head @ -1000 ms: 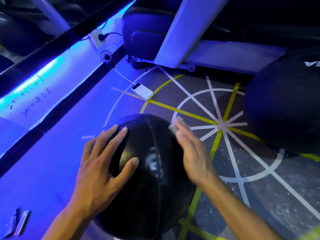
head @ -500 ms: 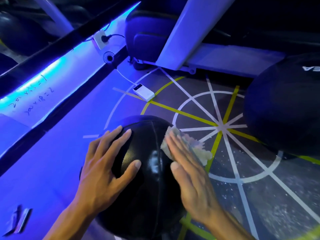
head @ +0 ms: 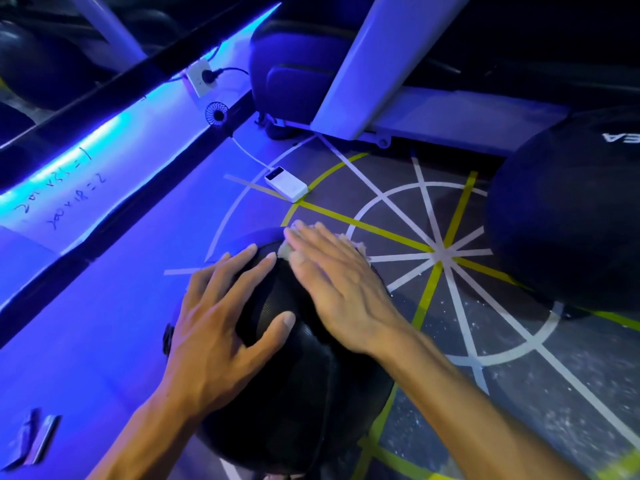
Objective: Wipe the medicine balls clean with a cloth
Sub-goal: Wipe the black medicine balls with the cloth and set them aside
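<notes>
Left hand (head: 221, 327) splayed flat on the black textured medicine ball (head: 304, 368), right hand (head: 343, 289) flat, fingers straight, pressing the pale fluffy cloth (head: 287, 249) against its top.

A medicine ball (head: 304, 375) sits on the floor (head: 519, 393) nearest the person. On its left side rests the left hand (head: 221, 327); on its top the right hand (head: 339, 282) lies over a cloth (head: 285, 249). Beyond it lies a power bank (head: 286, 184); a larger ball (head: 568, 216) sits to the right.
</notes>
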{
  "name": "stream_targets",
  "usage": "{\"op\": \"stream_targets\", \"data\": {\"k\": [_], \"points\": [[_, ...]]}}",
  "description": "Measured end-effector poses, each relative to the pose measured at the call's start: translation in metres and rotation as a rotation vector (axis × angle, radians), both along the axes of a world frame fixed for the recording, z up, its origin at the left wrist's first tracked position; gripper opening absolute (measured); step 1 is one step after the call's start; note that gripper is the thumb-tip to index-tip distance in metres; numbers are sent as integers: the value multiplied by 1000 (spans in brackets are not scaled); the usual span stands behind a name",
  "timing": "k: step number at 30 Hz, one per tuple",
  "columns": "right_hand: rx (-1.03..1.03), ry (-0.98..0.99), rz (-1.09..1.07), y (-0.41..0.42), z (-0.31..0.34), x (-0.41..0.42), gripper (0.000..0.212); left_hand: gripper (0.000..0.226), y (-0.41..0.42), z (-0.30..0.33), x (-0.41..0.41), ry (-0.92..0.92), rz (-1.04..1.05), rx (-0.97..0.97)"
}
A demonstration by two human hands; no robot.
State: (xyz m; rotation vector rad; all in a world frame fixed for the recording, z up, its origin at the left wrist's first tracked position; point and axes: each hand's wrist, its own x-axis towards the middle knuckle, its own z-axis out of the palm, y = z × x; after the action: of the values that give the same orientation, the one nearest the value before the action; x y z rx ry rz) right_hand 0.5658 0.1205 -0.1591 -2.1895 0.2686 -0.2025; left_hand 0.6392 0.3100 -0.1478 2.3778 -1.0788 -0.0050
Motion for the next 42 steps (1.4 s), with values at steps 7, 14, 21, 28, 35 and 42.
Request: {"op": "stream_targets", "data": {"k": [7, 14, 21, 28, 35, 42], "points": [[472, 161, -242, -42, -24, -29, 47, 68, 0, -2, -4, -16, 9, -28], [-188, -68, 34, 15, 6, -3, 67, 67, 7, -5, -2, -21, -9, -48], [243, 128, -255, -29, -23, -34, 53, 66, 5, -4, -9, -47, -9, -47], [-168, 19, -4, -1, 5, 0, 58, 66, 3, -4, -10, -51, -24, -31], [-98, 2, -55, 2, 11, -33, 54, 62, 2, 0, -3, -13, -77, -34], [-21, 37, -113, -1, 6, -44, 51, 63, -3, 2, -6, -40, -167, -29]]}}
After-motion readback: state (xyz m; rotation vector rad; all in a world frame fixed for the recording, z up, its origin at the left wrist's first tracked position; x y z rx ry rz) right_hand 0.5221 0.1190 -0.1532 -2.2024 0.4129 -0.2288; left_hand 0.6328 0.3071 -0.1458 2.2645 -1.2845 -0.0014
